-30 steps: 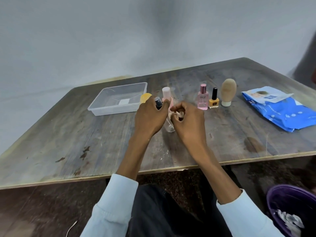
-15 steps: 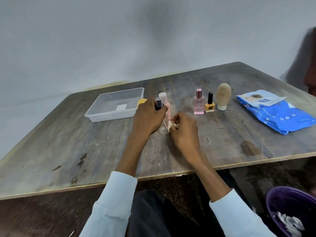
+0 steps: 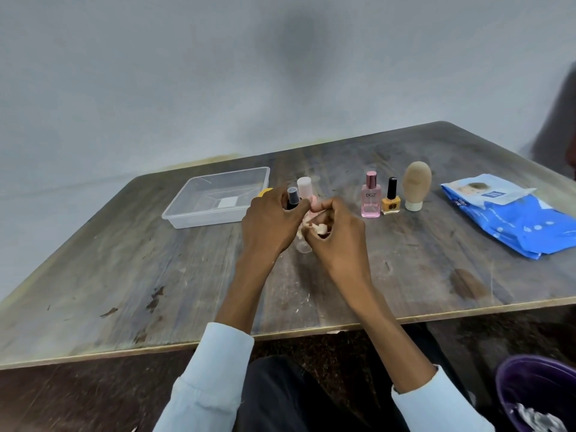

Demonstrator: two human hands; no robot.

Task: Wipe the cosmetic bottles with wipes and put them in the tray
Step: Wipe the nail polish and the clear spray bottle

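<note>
Item: clear bottle, black cap. Location: held above the tabletop, just right of the tray and in front of its near right corner. Only the cap and the rounded clear base are shown; the body is hidden by the fingers.

Left hand: fingers are curled round the upper body of the bottle, just below the cap. Right hand: a crumpled wipe is pinched between the fingertips and pressed against the bottle's side.

Handling, as judged: the bottle is taken to be light, rigid plastic, not fragile. A smooth wall made damp by the wipe is likely to be slippery, so a hold at the neck or shoulder under the cap is advised, with the lower body left free for wiping. The wipe is soft and limp and is best kept bunched.

Tray: clear plastic, shallow; no bottle is seen inside.

Other stock, right of the tray: pink-capped bottle, directly behind the hands; pink perfume; yellow polish; beige tube, stood on its cap; blue wipes pack, farthest right. A yellow item is glimpsed beside the tray, mostly hidden.
</note>
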